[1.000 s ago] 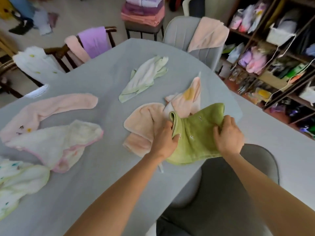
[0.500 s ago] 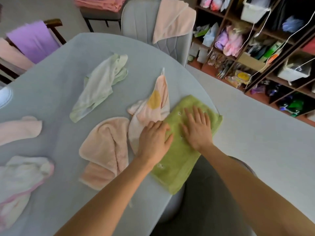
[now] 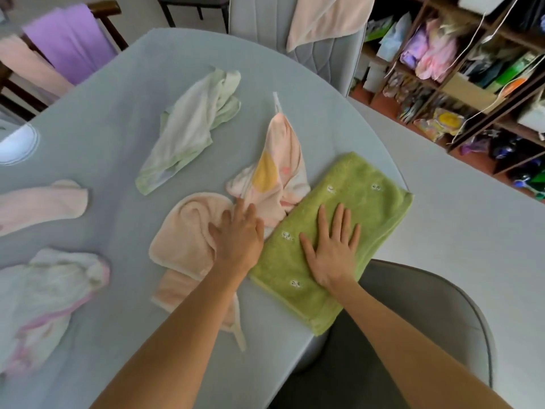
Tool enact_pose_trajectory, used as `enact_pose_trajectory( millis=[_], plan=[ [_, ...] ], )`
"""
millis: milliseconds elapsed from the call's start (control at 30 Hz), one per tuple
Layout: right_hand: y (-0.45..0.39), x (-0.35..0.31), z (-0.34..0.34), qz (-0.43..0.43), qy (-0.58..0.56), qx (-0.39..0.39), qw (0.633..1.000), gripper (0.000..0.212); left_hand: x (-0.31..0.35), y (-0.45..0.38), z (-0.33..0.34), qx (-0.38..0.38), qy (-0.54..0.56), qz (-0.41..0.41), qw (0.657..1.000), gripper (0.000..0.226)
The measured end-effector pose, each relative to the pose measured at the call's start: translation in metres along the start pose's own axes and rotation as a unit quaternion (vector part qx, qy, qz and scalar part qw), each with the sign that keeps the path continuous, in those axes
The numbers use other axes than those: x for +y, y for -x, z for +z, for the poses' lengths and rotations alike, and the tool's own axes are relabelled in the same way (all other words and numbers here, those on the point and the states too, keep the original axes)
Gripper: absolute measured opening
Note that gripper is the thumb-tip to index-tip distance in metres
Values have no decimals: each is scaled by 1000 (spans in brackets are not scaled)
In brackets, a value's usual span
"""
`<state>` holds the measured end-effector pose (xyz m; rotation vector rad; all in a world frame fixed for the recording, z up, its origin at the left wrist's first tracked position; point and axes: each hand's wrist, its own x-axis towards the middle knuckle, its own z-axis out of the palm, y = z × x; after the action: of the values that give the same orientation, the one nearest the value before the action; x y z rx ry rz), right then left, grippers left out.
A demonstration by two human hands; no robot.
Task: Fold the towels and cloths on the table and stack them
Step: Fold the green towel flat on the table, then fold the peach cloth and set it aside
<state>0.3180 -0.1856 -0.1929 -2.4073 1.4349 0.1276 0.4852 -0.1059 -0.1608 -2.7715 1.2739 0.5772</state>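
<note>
At a grey table (image 3: pixel 103 119) ringed by chairs and cluttered shelves, a green towel (image 3: pixel 354 202) lies folded flat at the near right edge, just beside a crumpled peach towel (image 3: pixel 182 240) and a pink patterned cloth (image 3: pixel 277 172). The right hand (image 3: pixel 333 249) presses it with fingers spread straight, gripping nothing, while the left hand (image 3: pixel 236 237) rests open across the peach towel and the pink cloth. Soft, light and limp, the terry would likely sag if lifted; its corners or folded edge look the best hold.
</note>
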Motion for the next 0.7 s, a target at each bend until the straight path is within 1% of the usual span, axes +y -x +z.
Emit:
enact_pose_trajectory(
  millis=[67,167,233,300,367,400,433,467,500,533,567,600,667,700],
  plan=[
    [-10,6,1,-20,28,1,999,75,-12,10,6,21,-47,-9,999,53],
    [-19,6,0,-36,31,1,999,74,-27,24,7,16,-89,-54,994,55],
    [-16,3,0,-45,36,-8,998,74,-42,30,3,-15,-94,-98,991,49],
    [-13,5,-1,-60,44,-27,997,74,-60,33,-5,-53,-68,-151,985,44],
    [-10,9,-8,-82,47,-35,995,72,-70,34,-19,-72,-53,-176,980,40],
    [-10,11,-12,-99,47,-23,994,70,-69,35,-26,-66,-73,-166,981,39],
    [-11,13,-18,-122,47,0,991,67,-61,35,-32,-35,-104,-134,985,37],
    [-13,15,-23,-149,51,23,987,64,-47,36,-36,19,-128,-74,989,35],
    [-17,17,-27,-178,61,37,981,62,-28,37,-38,79,-135,3,988,37],
    [-24,20,-30,-207,75,41,975,61,-8,38,-37,115,-119,78,983,45],
    [-32,23,-32,-235,91,36,967,60,11,41,-29,102,-92,138,981,55],
    [-39,25,-32,-259,104,29,960,60,29,45,-18,51,-57,166,983,70],
    [-53,33,-30,-285,125,9,950,61,48,51,10,-70,-18,151,986,103],
    [-58,36,-29,-285,133,0,949,61,51,53,22,-95,-14,140,985,115]
  ],
)
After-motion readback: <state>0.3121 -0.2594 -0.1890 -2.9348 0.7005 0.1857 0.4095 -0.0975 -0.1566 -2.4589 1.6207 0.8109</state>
